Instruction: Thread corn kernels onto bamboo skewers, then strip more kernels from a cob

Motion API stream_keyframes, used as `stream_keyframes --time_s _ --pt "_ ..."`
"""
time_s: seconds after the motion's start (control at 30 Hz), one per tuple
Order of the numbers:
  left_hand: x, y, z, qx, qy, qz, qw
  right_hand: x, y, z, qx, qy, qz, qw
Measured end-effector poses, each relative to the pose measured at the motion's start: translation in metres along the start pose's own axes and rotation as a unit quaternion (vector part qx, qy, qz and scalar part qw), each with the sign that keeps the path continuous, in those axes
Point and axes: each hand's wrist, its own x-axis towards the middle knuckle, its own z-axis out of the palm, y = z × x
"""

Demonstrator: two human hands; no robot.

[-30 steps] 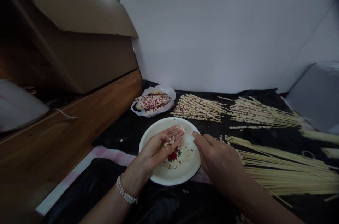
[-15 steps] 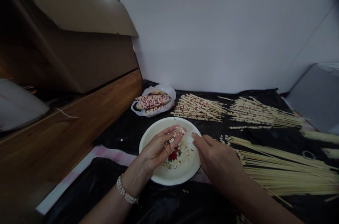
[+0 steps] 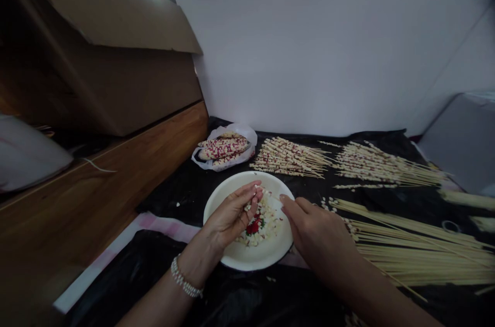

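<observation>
Left hand (image 3: 232, 218) pinches corn kernels (image 3: 261, 226) over the white plate (image 3: 251, 257), lower centre; right hand (image 3: 315, 229) lies open at the rim. A loose pinch could scatter kernels across the black plastic sheet (image 3: 185, 203)!

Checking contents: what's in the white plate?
The white plate holds loose pale corn kernels around a red patch. The left hand covers part; what lies beneath it and the kernels cannot be seen.

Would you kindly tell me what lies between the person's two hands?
In the head view, a heap of corn kernels with a red patch, on a white plate, lies between the left hand and right hand.
</observation>
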Motion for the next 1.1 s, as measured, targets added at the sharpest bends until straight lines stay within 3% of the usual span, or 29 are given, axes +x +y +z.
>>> stream_keyframes --time_s 0.27,0.6,0.83,1.1 --pt "-0.001 -0.001 0.000 0.026 0.023 0.008 0.999 -0.001 -0.001 0.005 -0.001 0.011 -0.012 1.000" --pt "-0.002 -0.002 0.001 0.033 0.003 0.020 0.999 0.000 -0.001 0.000 -0.006 -0.036 0.005 0.999" --pt "-0.005 0.000 0.005 0.021 0.021 0.002 1.000 0.000 -0.002 -0.002 -0.001 -0.060 0.014 0.998" --pt "-0.002 -0.003 -0.001 0.021 0.004 0.013 1.000 0.000 -0.002 -0.004 0.003 -0.043 0.004 0.999"
